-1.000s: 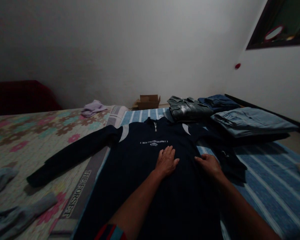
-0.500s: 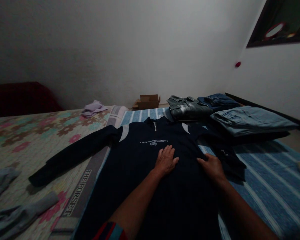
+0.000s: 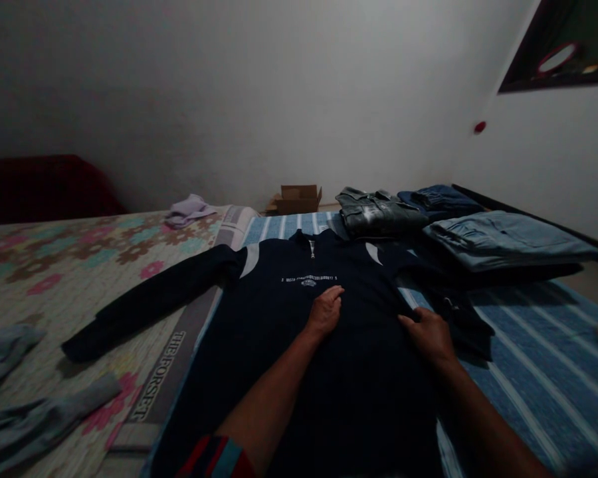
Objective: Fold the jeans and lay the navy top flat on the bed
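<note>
A dark navy half-zip sweatshirt [image 3: 299, 372] lies spread out, front up, with its collar at the far end. Pale panels mark the shoulders, and small white lettering crosses the chest. Just below that print is my left hand [image 3: 325, 312], turned on its side with fingers curled in; no fabric shows between them. My right hand [image 3: 431, 337] is at the sweatshirt's right side edge, thumb on top and fingers bent around the cloth. One sleeve stretches out to the left; the other lies bent beyond my right hand.
Folded grey-green clothing [image 3: 381, 212], dark blue clothing [image 3: 441, 199] and light blue trousers [image 3: 508, 239] lie at the back right. A cardboard box [image 3: 299, 200] stands by the wall. To the left, a lilac cloth [image 3: 189, 211] and grey garments [image 3: 44, 418] rest on the flowered bedspread [image 3: 80, 285].
My left hand lay flat with fingers spread on the chest; now it is turned on its side with its fingers curled. My right hand stays at the side edge. The view has shifted slightly.
</note>
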